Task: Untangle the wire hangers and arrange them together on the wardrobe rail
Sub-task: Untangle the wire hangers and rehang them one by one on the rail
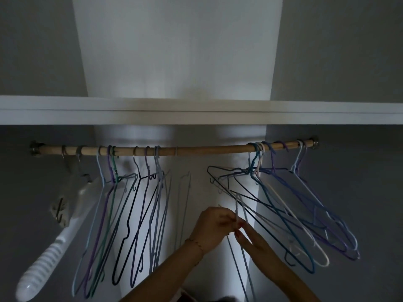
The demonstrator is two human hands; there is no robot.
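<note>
Pinched between the fingers of both hands, a pale hanger was worked loose below the rail, off it and hanging almost straight down. The left hand closed on the wire from the left at its upper part; the right hand met it from just below and to the right, fingertips touching the same strand. Exactly which wire each finger held could not be told in the dim light.

Seen from the head camera, the hanger's long axis ran steeply down toward the person, its lower end lost at the bottom edge. Its top lay against the right cluster, a splayed, crossed bunch hooked near the rail's right end. The left cluster hung tidier and well apart, with one thin hanger alone between the two groups.

The bare stretch of rail lay straight above the grip, so lifting the hook there looked the likely call, the left hand being nearer it. Snagging the right cluster seemed the risk.
</note>
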